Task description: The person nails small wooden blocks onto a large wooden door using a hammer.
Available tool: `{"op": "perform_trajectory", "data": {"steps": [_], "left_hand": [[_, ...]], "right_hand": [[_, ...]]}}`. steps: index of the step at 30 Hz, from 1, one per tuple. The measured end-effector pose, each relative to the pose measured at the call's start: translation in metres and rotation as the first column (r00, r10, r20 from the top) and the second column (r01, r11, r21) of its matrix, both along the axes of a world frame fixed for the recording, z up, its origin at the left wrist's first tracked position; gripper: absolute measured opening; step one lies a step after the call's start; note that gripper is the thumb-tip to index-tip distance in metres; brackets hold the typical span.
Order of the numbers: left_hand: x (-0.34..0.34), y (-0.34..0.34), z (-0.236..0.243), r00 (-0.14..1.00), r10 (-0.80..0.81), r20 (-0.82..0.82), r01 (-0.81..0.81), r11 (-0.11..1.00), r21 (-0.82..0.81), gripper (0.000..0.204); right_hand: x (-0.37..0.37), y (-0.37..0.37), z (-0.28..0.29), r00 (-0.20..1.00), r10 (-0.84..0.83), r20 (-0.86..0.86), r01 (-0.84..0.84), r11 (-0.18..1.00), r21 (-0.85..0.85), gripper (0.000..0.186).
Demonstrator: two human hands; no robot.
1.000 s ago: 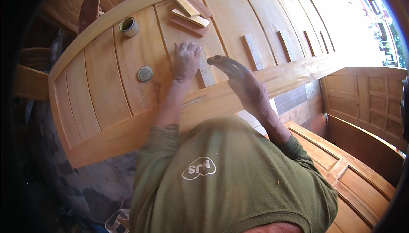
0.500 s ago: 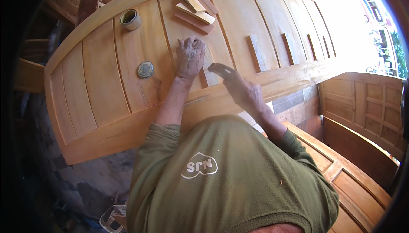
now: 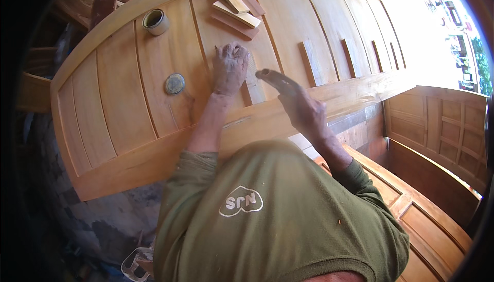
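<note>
My left hand (image 3: 229,69) has its fingers curled against the upper part of a short wood strip (image 3: 253,90) lying on a long panelled wooden door (image 3: 120,94); what they pinch, if anything, I cannot make out. My right hand (image 3: 301,111) grips a hammer (image 3: 279,80), its head just right of my left hand, over that strip. Above my hands lies a small pile of wood offcuts (image 3: 235,19). An open tin (image 3: 158,25) stands on the door to the upper left, with a round lid (image 3: 175,83) below it. More short strips (image 3: 311,63) lie spaced along the door's right part.
Another panelled door (image 3: 428,233) lies low at my right, beside an upright gridded wooden panel (image 3: 438,126). Stacked wooden pieces (image 3: 105,5) stand behind the door at upper left. A tiled floor (image 3: 103,215) shows below the door. A plastic container (image 3: 135,264) sits at the bottom edge.
My left fingers have curled more tightly at the strip over the last second. The hammer in my right hand dipped slightly, and has since risen a little, shifting right.
</note>
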State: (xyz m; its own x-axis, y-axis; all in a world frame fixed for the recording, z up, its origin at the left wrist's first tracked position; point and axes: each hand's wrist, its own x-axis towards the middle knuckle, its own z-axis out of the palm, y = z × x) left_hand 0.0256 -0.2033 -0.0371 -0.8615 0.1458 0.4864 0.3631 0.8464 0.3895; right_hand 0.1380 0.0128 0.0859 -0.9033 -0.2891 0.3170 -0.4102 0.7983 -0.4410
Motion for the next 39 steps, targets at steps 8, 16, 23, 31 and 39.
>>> {"op": "perform_trajectory", "data": {"steps": [8, 16, 23, 31, 39], "left_hand": [[-0.005, 0.002, 0.007, 1.0, -0.01, -0.022, 0.007, 0.992, -0.127, 0.009], [-0.002, 0.0, 0.004, 0.999, -0.021, -0.05, 0.021, 1.0, 0.001, 0.012], [0.002, -0.007, 0.004, 1.0, 0.01, 0.005, -0.01, 1.0, 0.022, 0.012], [-0.007, -0.002, 0.003, 0.997, 0.012, -0.07, -0.014, 1.0, -0.028, 0.014], [-0.003, 0.0, 0.003, 0.997, 0.028, -0.068, -0.031, 0.999, -0.038, 0.014]], "right_hand": [[0.005, 0.006, -0.035, 1.0, -0.026, 0.005, 0.026, 0.999, 0.031, 0.037], [0.011, -0.001, -0.008, 0.992, 0.068, -0.102, -0.073, 0.996, -0.046, 0.037], [-0.01, -0.017, 0.037, 0.991, 0.05, -0.124, -0.046, 0.998, 0.039, 0.029], [0.0, -0.001, -0.024, 0.997, -0.048, 0.056, 0.045, 0.998, 0.041, 0.033], [0.008, -0.009, -0.021, 0.99, -0.077, 0.121, 0.073, 0.996, 0.043, 0.031]]}}
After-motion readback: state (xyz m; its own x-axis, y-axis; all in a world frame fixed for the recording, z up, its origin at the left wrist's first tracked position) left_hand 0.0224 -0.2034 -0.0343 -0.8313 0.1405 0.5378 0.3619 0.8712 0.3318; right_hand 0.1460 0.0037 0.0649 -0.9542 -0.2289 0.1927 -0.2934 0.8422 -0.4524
